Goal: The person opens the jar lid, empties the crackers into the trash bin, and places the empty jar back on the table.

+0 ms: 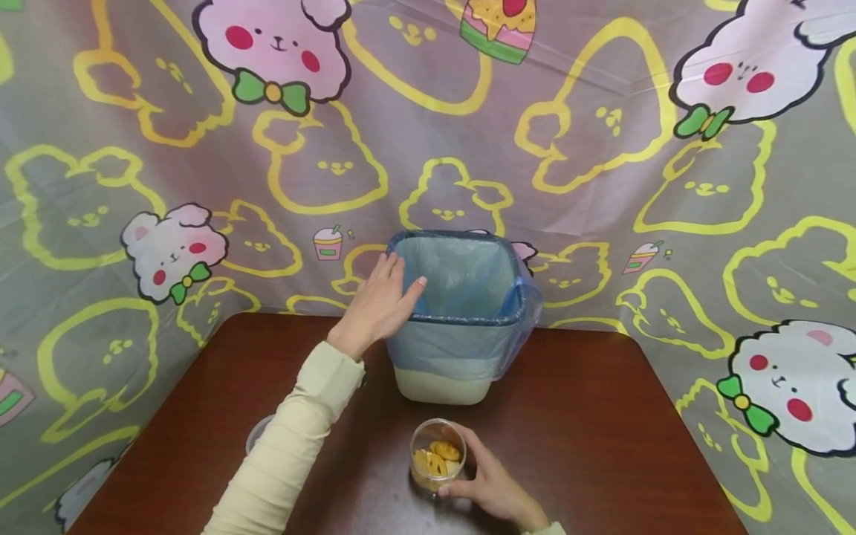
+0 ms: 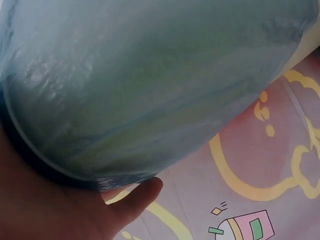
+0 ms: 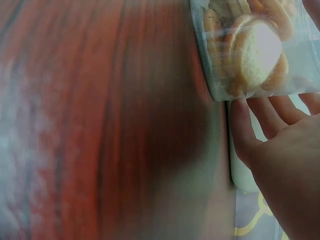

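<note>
A pale trash bin [image 1: 441,386] lined with a translucent blue bag [image 1: 461,349] stands at the back middle of the table. My left hand [image 1: 381,305] rests at its left rim, the fingers nearly straight and the thumb spread over the opening. In the left wrist view, the bag liner [image 2: 150,90] fills most of the picture, with a fingertip beside its edge. Near the front, my right hand [image 1: 491,479] grips a clear jar [image 1: 438,431] from the right side. Golden-brown biscuits [image 3: 257,52] lie inside the jar, one showing a pale face.
The dark reddish-brown table [image 1: 588,438] has a glossy top. Behind it hangs a grey cloth [image 1: 575,186] printed with cartoon animals, close to the bin. A round clear plastic piece [image 1: 256,433] lies on the left, partly hidden by the left sleeve [image 1: 287,446].
</note>
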Tool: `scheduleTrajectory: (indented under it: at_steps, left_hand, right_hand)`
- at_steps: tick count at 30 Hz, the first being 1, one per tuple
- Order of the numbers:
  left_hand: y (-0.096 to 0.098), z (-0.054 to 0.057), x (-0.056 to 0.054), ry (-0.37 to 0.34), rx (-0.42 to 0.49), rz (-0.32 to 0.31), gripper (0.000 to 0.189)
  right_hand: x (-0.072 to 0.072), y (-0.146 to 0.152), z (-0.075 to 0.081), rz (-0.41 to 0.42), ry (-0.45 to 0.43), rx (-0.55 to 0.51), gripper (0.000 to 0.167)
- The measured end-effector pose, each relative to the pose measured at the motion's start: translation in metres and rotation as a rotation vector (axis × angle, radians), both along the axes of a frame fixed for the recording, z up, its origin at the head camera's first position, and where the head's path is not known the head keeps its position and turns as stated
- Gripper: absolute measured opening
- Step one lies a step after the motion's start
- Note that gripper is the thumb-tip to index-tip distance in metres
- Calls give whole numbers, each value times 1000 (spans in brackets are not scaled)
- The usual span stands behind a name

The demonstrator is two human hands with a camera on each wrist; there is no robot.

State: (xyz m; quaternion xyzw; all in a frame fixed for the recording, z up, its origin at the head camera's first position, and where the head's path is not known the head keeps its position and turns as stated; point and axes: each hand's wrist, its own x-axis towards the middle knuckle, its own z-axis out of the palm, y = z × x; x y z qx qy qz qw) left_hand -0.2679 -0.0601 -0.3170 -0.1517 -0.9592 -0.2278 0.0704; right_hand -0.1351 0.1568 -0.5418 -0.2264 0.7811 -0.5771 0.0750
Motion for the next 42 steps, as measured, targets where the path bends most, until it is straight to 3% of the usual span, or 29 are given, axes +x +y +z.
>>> scheduleTrajectory:
  at_steps: [14,32,42]
  left_hand:
    - [-1,-1,-3,1,-49,-2,76]
    - [0,-2,-2,2,-48,-8,77]
    - [0,-3,-4,37,-117,-7,77]
  right_hand:
    - [-1,-1,4,-1,108,27,86]
    - [-3,-8,5,-41,94,120,92]
    - [-4,-10,5,-63,73,161,93]
